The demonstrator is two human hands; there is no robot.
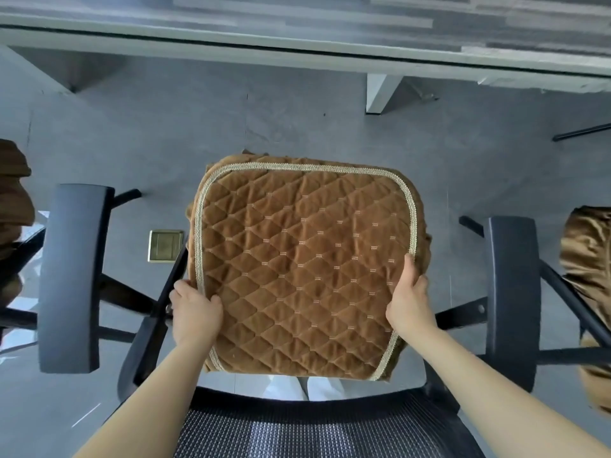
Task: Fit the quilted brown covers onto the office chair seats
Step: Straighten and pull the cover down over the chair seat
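Note:
A quilted brown cover [304, 259] with pale braid trim lies stretched over the seat of the office chair below me, hiding the seat. My left hand [195, 312] grips the cover's left edge near the rear corner. My right hand [410, 299] holds the right edge, thumb on top along the trim. The chair's black mesh backrest [297, 428] is at the bottom, between my forearms. Its black armrests stand left [72, 276] and right [512, 292] of the seat.
A brown-covered chair [13, 206] shows at the left edge, and another brown cover [588, 292] at the right. A white desk [297, 51] with a leg [380, 94] runs across the top. A brass floor socket [165, 245] sits in the grey floor.

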